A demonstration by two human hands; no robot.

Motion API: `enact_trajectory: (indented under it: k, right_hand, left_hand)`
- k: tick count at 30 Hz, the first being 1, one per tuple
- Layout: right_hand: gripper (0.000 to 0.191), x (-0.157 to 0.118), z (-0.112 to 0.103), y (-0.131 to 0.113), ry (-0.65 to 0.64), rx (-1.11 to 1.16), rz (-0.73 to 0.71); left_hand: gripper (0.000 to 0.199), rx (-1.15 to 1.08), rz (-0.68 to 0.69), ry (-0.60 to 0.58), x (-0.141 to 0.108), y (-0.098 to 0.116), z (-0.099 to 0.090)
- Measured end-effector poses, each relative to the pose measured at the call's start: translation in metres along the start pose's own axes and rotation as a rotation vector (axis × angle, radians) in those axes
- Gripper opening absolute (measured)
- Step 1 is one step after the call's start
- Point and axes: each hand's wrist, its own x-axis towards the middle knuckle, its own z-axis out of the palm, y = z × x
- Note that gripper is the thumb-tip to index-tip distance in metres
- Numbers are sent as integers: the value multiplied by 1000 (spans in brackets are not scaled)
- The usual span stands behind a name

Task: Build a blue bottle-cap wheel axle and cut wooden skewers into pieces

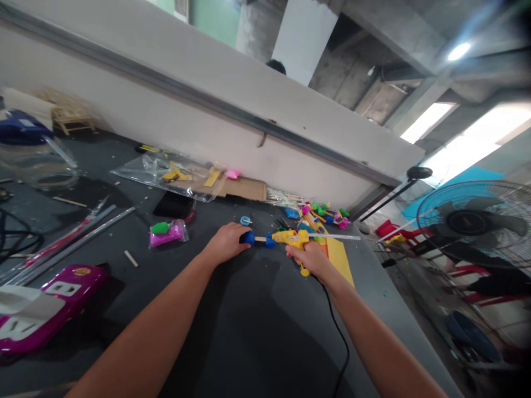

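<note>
I log a bag of pink clay (167, 234) on the dark bench (249, 337), left of centre. My left hand (226, 243), fingers curled, steadies a smooth blue ball (248, 237) on a wooden stick (260, 239). My right hand (307, 258) closes firmly around a yellow plastic glue gun (290, 239), its front end against the stick, its black cord (338, 326) trailing toward the bench's near edge.

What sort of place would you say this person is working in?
Probably a craft workshop: a hot glue gun, bagged pink modelling clay and loose wooden sticks lie on a dark worktable.
</note>
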Motion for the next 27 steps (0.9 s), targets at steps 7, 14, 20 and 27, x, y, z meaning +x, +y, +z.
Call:
enact_trajectory:
  k: [7,14,20,27]
  right_hand:
    - [32,-1,2,-9,9,-144,-1]
    - [30,0,5,-7,40,-207,-19]
    - [31,2,7,-7,50,-229,-7]
    - [32,2,7,-7,52,-268,-27]
  left_hand:
    - [38,9,13,4,0,-1,0]
    - [38,2,2,1,0,1,0]
    - [38,-19,6,-4,0,1,-2]
    - [38,-17,-27,-9,1,2,-1]
